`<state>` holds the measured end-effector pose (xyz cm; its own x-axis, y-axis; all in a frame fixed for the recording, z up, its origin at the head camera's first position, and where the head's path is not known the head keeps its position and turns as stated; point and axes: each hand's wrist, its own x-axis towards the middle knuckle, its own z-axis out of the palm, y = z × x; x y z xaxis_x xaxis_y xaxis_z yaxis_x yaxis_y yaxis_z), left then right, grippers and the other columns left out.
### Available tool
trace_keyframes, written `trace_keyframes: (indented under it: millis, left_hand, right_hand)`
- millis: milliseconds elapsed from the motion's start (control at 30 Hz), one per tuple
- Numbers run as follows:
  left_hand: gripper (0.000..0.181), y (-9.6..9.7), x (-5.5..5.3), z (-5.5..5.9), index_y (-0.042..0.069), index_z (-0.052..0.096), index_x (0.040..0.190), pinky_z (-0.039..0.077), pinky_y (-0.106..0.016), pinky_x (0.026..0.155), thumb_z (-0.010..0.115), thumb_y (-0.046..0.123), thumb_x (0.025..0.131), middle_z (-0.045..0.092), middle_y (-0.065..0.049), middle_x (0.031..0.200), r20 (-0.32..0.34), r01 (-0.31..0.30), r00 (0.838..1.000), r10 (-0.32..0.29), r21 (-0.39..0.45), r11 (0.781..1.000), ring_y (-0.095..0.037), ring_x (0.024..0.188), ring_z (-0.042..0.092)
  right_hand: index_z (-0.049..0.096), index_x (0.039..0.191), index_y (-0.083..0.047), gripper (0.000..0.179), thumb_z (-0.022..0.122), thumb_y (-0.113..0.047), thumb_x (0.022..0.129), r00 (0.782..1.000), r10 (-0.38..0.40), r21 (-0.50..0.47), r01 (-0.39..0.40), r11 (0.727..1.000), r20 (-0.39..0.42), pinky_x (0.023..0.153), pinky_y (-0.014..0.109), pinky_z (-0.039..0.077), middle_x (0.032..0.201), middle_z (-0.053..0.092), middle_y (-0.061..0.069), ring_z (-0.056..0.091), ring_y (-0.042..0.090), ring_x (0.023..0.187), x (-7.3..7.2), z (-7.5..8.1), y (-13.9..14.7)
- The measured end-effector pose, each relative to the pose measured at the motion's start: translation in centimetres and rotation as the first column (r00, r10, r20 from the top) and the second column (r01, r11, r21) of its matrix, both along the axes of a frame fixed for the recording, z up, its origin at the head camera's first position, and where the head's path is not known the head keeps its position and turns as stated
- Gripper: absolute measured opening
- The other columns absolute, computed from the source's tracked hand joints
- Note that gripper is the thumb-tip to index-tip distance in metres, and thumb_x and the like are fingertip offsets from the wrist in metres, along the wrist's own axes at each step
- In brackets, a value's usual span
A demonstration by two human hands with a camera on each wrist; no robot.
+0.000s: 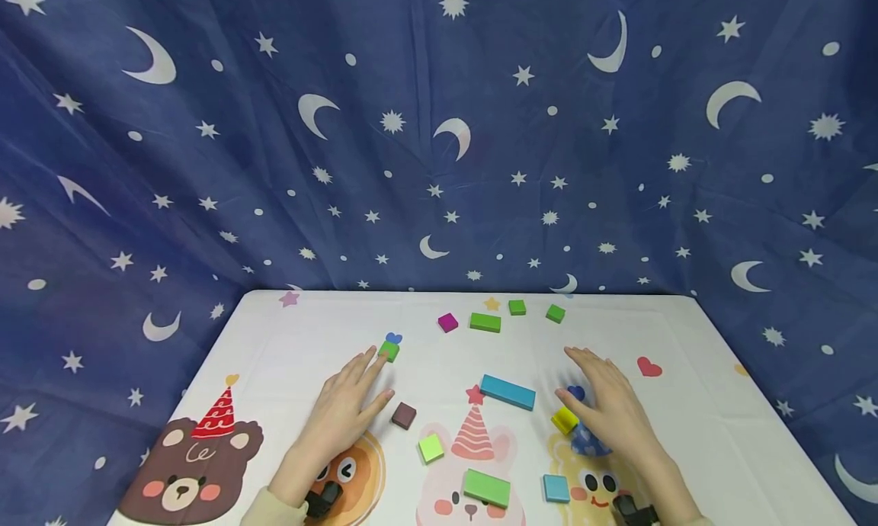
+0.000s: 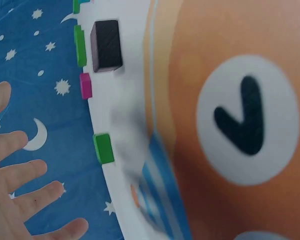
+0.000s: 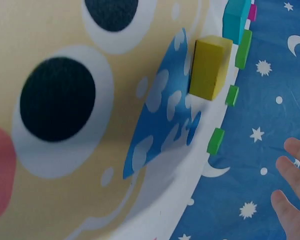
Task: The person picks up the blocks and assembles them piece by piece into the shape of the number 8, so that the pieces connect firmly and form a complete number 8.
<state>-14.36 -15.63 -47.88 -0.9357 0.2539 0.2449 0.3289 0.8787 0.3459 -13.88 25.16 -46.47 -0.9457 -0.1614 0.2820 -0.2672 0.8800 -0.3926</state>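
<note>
My left hand (image 1: 343, 408) hovers over the left half of the table with its fingers spread. Its fingertips overlap a small green block (image 1: 389, 351) from the head camera; whether they touch cannot be told. Right of the thumb lies a dark brown block (image 1: 404, 415), also seen in the left wrist view (image 2: 107, 46). On the other side, my right hand (image 1: 610, 400) is held with fingers extended, holding nothing. Nearest to it is a yellow block (image 1: 565, 420), partly behind the thumb. In the right wrist view the yellow block (image 3: 209, 67) stands apart from the fingers.
Between the hands lie a long blue block (image 1: 507, 392), a lime block (image 1: 430, 448), a green block (image 1: 487, 489) and a light blue block (image 1: 555, 489). Farther back are a magenta block (image 1: 448, 322) and several green blocks (image 1: 485, 322). A starry curtain (image 1: 439, 168) hangs behind the table.
</note>
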Motion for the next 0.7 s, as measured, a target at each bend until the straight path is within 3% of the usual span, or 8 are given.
trace_keyframes:
  millis: [267, 567, 700]
  left_hand:
    - [0.059, 0.8, 0.2, -0.5, 0.018, 0.041, 0.146, 0.041, -0.054, 0.101, 0.055, 0.043, 0.095, 0.042, -0.009, 0.150, -0.009, 0.052, 0.999, -0.052, 0.000, 0.999, -0.032, 0.135, 0.044]
    - [0.054, 1.3, 0.5, -1.2, 0.019, 0.048, 0.142, 0.042, -0.052, 0.102, 0.058, 0.040, 0.093, 0.051, -0.006, 0.144, -0.021, 0.082, 0.996, -0.081, 0.057, 0.995, -0.030, 0.129, 0.051]
    - [0.053, 1.6, 0.5, -1.5, 0.017, 0.051, 0.139, 0.044, -0.050, 0.101, 0.061, 0.037, 0.092, 0.054, -0.006, 0.141, -0.016, 0.095, 0.995, -0.094, 0.093, 0.991, -0.027, 0.128, 0.052]
  right_hand:
    - [0.049, 0.138, -0.012, 0.065, 0.074, -0.033, 0.082, 0.999, 0.036, -0.007, -0.036, 0.999, -0.011, 0.105, 0.060, 0.033, 0.137, 0.055, 0.014, 0.048, 0.037, 0.127, -0.2, -0.4, -0.8]
    - [0.052, 0.136, -0.016, 0.063, 0.076, -0.032, 0.080, 0.998, 0.049, -0.015, -0.048, 0.999, 0.046, 0.104, 0.059, 0.035, 0.134, 0.059, 0.011, 0.052, 0.036, 0.125, -0.4, -1.0, -1.7]
    - [0.054, 0.135, -0.015, 0.063, 0.077, -0.031, 0.079, 0.997, 0.076, -0.013, -0.076, 0.997, 0.030, 0.102, 0.057, 0.038, 0.131, 0.061, 0.009, 0.055, 0.033, 0.122, -0.7, -1.3, -1.9]
